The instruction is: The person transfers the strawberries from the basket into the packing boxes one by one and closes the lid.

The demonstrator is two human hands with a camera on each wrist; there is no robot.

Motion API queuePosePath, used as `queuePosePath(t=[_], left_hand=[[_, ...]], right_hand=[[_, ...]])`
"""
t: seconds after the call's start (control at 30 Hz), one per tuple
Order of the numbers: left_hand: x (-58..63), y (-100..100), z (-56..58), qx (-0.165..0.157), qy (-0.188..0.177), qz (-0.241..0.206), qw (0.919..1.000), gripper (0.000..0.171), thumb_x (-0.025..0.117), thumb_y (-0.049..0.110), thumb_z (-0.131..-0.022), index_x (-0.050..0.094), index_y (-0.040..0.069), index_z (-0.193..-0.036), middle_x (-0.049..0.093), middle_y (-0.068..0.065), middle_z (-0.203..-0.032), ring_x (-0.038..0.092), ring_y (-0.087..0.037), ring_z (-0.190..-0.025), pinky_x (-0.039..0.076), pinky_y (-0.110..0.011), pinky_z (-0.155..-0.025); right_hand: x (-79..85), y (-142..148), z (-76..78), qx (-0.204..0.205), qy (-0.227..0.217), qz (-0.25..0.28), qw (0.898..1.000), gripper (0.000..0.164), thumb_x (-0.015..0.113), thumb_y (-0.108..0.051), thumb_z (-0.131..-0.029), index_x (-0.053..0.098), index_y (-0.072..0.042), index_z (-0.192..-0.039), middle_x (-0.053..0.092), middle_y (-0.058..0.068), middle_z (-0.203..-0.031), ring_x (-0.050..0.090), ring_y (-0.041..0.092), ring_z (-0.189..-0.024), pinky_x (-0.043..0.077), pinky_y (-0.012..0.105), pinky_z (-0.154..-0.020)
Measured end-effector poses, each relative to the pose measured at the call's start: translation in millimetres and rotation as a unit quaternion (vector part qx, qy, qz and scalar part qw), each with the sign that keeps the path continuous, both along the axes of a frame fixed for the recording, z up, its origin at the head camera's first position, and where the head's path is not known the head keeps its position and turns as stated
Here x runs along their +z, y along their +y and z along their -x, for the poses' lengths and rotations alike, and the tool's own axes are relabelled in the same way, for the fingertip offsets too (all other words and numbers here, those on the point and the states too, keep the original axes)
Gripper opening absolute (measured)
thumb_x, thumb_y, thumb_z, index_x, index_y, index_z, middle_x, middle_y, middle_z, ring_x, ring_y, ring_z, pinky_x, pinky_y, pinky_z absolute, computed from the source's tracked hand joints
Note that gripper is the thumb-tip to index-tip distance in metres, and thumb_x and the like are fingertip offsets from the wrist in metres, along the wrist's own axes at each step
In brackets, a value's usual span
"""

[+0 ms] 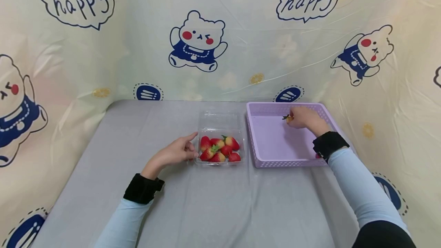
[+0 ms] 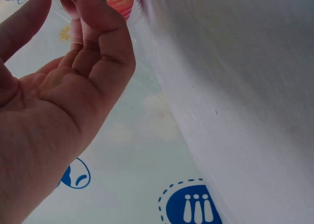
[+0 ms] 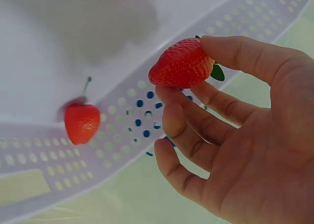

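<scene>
In the head view my right hand (image 1: 304,118) is over the purple basket (image 1: 272,141), pinching a strawberry (image 3: 181,64) between thumb and fingers; its green leaves show. Another strawberry (image 3: 82,123) with a thin stem lies by the basket's perforated wall in the right wrist view, mostly hidden by my wrist in the head view. My left hand (image 1: 176,150) rests against the left side of a clear plastic box (image 1: 241,160), index finger and thumb spread along it. Several red strawberries (image 1: 226,150) fill the box, some with pale yellow tops. Its transparent lid (image 1: 220,119) stands open behind.
A grey cloth (image 1: 206,202) covers the table. The basket stands directly right of the box, with a narrow gap between. Behind and at both sides hangs a printed curtain (image 1: 248,49) with bears and speech bubbles.
</scene>
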State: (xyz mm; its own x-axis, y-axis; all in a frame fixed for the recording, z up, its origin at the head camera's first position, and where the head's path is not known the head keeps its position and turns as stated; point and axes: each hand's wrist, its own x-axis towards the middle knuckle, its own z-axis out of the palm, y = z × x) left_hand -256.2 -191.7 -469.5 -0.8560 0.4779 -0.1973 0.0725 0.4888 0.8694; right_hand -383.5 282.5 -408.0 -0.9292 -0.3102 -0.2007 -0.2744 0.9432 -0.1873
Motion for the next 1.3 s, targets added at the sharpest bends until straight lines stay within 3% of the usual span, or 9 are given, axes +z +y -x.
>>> queuePosePath(t=[0.23,0.43,0.6,0.87,1.3], left_hand=[[1.2,-0.5,0.4,-0.003,0.003,0.001,1.0,0.083,0.071,0.005,-0.1,0.02,-0.008,-0.164,0.064,-0.013,-0.086,0.059,-0.024,-0.071,0.052,-0.035,-0.067],[1.6,-0.5,-0.9,-0.003,-0.005,-0.001,1.0,0.083,0.071,0.005,-0.1,0.02,-0.008,-0.164,0.063,-0.01,-0.084,0.06,-0.032,-0.073,0.053,-0.04,-0.069],[1.9,-0.5,-0.8,-0.001,-0.005,0.001,1.0,0.083,0.072,0.005,-0.099,0.02,-0.008,-0.164,0.062,-0.01,-0.083,0.059,-0.027,-0.071,0.052,-0.036,-0.067],[2.5,-0.4,-1.7,0.002,-0.005,0.004,1.0,0.083,0.072,0.006,-0.1,0.02,-0.008,-0.164,0.063,-0.01,-0.084,0.059,-0.028,-0.072,0.053,-0.041,-0.07],[3.8,0.0,-0.8,0.001,-0.005,0.004,1.0,0.083,0.071,0.005,-0.1,0.02,-0.008,-0.164,0.063,-0.012,-0.085,0.058,-0.024,-0.071,0.051,-0.035,-0.067]], right_hand=[[11.8,-11.5,-9.7,-0.009,0.011,-0.02,1.0,0.015,0.066,-0.013,-0.092,0.059,-0.003,-0.082,0.059,0.01,-0.077,0.054,0.027,-0.07,0.042,0.04,-0.064],[13.1,-16.5,-19.9,-0.028,0.009,-0.022,0.999,0.016,0.068,-0.014,-0.093,0.063,0.0,-0.095,0.06,0.012,-0.083,0.056,0.03,-0.074,0.044,0.041,-0.066],[14.2,-18.1,-25.8,-0.028,0.017,-0.009,0.999,0.022,0.07,-0.015,-0.094,0.063,0.003,-0.105,0.062,0.015,-0.087,0.058,0.031,-0.076,0.046,0.042,-0.068],[15.5,-22.9,-36.1,-0.018,0.046,0.005,0.999,0.024,0.07,-0.013,-0.093,0.065,0.005,-0.106,0.064,0.015,-0.088,0.058,0.031,-0.076,0.046,0.043,-0.068],[9.1,-26.0,-40.5,-0.019,0.054,0.016,0.998,0.022,0.07,-0.016,-0.094,0.061,0.002,-0.104,0.06,0.014,-0.085,0.058,0.033,-0.077,0.047,0.044,-0.069]])
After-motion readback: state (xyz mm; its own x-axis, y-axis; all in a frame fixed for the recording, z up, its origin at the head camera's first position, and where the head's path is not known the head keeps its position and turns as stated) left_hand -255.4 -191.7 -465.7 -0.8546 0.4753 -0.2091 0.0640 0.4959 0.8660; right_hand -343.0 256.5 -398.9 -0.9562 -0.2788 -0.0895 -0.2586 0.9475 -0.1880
